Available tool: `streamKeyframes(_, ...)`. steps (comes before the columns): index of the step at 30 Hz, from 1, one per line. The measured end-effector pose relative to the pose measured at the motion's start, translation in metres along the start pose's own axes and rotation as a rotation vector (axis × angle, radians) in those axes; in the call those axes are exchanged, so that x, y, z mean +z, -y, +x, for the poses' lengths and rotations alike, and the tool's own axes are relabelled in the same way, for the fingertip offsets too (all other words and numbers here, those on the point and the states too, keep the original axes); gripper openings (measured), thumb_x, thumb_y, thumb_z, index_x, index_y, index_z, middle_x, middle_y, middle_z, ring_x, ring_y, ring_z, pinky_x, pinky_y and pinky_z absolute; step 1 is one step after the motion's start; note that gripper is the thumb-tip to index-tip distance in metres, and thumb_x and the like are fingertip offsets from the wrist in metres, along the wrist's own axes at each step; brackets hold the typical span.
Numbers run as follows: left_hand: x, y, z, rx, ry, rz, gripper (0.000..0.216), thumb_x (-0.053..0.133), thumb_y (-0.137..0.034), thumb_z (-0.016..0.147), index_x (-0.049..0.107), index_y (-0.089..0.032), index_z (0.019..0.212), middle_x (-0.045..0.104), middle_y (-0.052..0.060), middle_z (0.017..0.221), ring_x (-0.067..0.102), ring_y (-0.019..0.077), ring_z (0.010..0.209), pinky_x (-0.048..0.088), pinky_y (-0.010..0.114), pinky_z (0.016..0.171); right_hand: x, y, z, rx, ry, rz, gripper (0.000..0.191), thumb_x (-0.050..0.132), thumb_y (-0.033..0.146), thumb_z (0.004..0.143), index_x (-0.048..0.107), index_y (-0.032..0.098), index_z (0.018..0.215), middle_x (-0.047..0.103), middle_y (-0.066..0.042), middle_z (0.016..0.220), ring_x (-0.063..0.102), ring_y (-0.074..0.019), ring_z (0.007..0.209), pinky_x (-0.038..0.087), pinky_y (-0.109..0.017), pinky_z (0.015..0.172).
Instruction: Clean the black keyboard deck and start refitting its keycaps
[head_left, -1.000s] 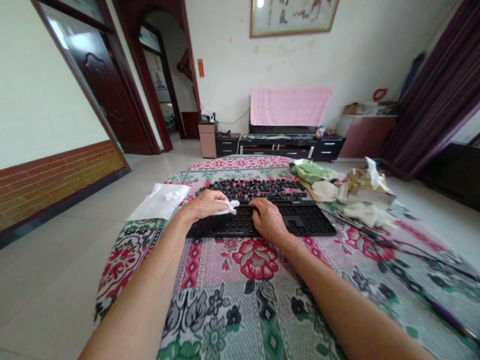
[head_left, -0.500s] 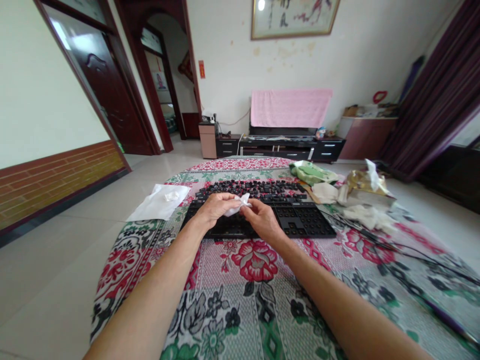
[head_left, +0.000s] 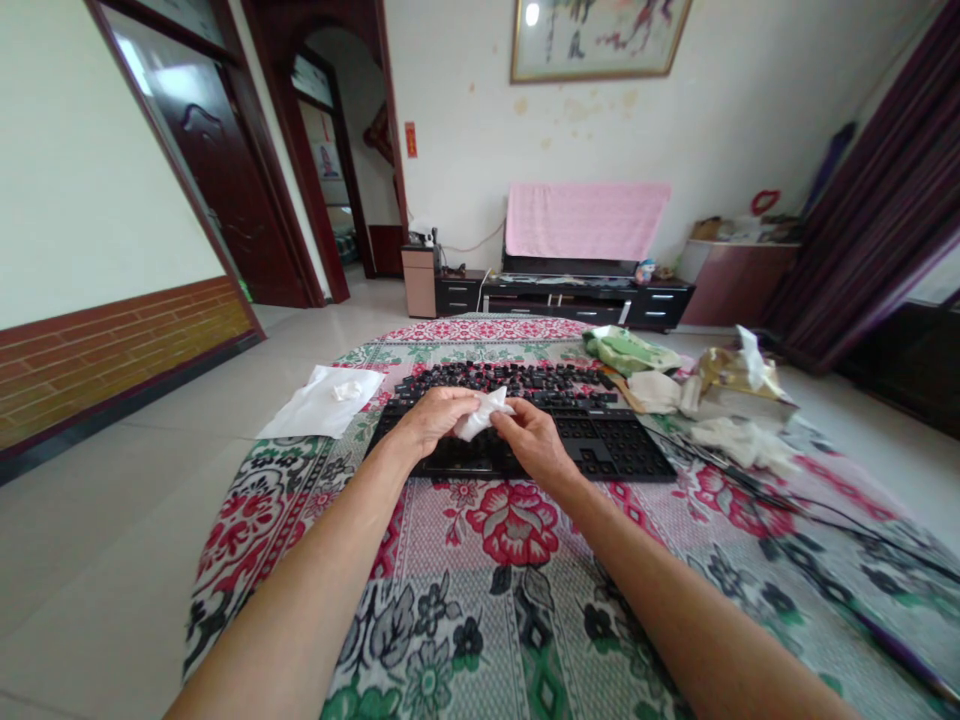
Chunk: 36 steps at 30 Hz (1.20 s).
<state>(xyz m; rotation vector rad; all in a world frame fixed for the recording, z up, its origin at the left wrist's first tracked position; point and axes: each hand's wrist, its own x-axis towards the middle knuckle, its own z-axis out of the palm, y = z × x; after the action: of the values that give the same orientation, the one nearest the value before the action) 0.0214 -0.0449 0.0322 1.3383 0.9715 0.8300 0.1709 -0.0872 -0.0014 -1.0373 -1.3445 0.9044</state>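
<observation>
Both hands (head_left: 431,420) (head_left: 536,442) together around tissue (head_left: 480,412)

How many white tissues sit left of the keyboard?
2: a flat tissue at the left edge of the table and a small crumpled wad lying on it.

Two bare forearms (head_left: 337,560), left hand (head_left: 435,420), right hand (head_left: 536,447)

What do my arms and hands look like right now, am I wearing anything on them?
Both arms are bare as far as the picture shows, with no sleeves in view. The left hand and right hand have no gloves, and no watch, bracelet or ring shows.
</observation>
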Motion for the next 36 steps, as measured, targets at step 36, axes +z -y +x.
streamKeyframes(36, -0.087, 0.046, 0.019, 0.491, -0.326, 1.092, 0.024, 0.050, -0.020, 0.075, 0.072, -0.021, 0.084, 0.067, 0.004, 0.083, 0.060, 0.0161, 0.077, 0.045, 0.026, 0.074, 0.065, 0.015, 0.012, -0.615, 0.698, -0.946, 0.024, 0.041, 0.015, 0.086, 0.065, 0.015, 0.087, 0.053, -0.006, 0.088, 0.050, -0.0120, 0.076, 0.040, -0.025, 0.068)
